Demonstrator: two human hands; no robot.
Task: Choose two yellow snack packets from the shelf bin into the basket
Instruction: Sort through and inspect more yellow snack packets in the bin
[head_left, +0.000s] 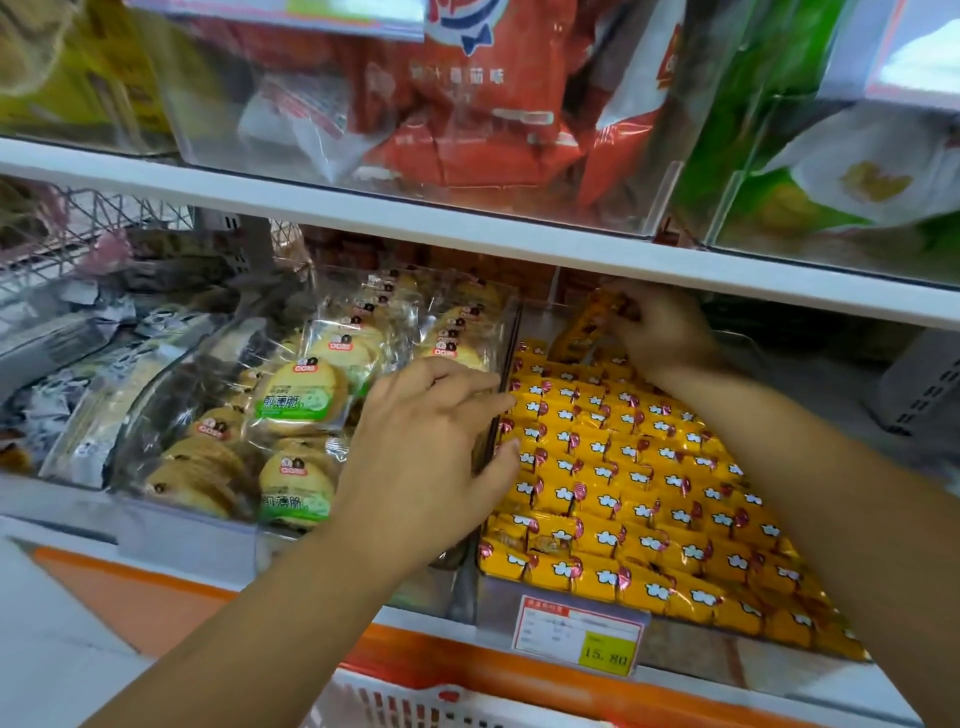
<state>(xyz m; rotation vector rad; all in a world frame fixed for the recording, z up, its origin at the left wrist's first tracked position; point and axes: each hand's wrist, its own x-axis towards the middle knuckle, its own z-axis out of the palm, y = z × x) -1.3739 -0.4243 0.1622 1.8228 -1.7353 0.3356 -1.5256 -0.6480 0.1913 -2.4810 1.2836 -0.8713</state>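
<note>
Yellow packets (623, 467) packed the bin (493, 592) wall to wall. Right hand (660, 332) pinched one lifted packet (584, 325) under the shelf edge (519, 244); left hand (431, 447), fingers relaxed, touched the bin's side.

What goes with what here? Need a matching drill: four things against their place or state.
Things
1. right hand
2. left hand
3. tag
4. basket

Place or state
A. bottom edge of view, below the shelf
B. on the front of the bin
C. pinches a lifted yellow packet at the bin's rear
D. fingers straight, at the bin's left wall

Pairs: 1-C, 2-D, 3-B, 4-A
</note>
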